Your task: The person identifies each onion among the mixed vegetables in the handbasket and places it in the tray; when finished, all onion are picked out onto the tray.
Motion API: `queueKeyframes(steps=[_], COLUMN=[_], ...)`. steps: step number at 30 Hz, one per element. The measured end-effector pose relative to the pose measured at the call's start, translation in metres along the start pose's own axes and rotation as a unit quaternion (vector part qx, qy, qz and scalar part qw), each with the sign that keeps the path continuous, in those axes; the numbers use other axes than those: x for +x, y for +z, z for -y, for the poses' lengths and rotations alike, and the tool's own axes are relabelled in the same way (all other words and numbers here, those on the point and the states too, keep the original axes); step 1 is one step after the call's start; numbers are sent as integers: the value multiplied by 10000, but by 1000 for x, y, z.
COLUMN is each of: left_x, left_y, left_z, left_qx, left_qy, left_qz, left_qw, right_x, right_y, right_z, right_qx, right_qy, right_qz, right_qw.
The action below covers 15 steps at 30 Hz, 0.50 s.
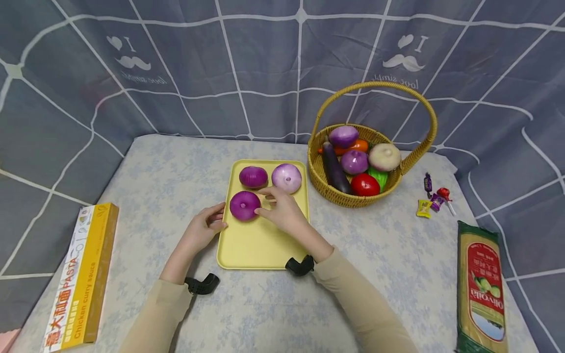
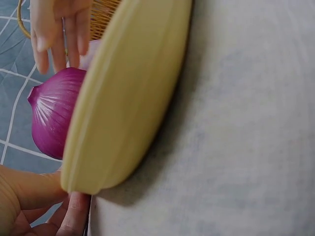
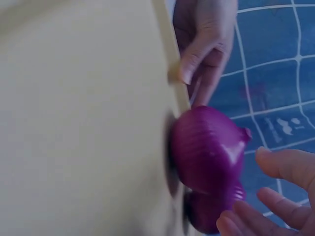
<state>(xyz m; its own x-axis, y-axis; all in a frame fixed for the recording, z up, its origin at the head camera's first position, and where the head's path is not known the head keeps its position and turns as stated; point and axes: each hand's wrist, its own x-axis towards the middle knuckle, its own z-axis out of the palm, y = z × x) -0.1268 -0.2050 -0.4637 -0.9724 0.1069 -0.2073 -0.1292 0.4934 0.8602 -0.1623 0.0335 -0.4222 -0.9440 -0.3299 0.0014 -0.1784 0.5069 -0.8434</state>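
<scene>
Three toy onions lie in the upper half of a pale yellow tray [image 1: 251,247]: a dark purple onion [image 1: 244,206] at the left, a second dark purple onion [image 1: 253,177] behind it, and a pale purple onion [image 1: 287,178] at the back right. My left hand [image 1: 200,230] pinches the tray's left edge, thumb [image 3: 189,66] at the rim and fingers on the outer side. Above the tray, my right hand [image 1: 287,213] is beside the nearer dark onion. Its fingers [image 3: 275,201] are spread and loosely bent, with a gap to that onion in the right wrist view.
A wicker basket [image 1: 335,196] with a tall handle holds toy vegetables, right of the tray. Wrapped candies [image 1: 423,208] and a lollipop [image 1: 443,192] lie farther right. A pasta bag [image 1: 483,289] is at the right edge, a yellow pasta box [image 1: 84,274] at the left. Patterned curtains surround the table.
</scene>
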Motion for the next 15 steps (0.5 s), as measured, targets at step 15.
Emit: queueKeyframes(steps=[15], left_x=[0], left_y=[-1], left_z=[1], left_qx=[-206], left_qy=[-37], left_qz=[66], left_qw=[9998], right_x=[-19], right_y=[-102], right_z=[-17], right_qx=[310], right_qy=[-273], right_qz=[-2160], right_qw=[9755])
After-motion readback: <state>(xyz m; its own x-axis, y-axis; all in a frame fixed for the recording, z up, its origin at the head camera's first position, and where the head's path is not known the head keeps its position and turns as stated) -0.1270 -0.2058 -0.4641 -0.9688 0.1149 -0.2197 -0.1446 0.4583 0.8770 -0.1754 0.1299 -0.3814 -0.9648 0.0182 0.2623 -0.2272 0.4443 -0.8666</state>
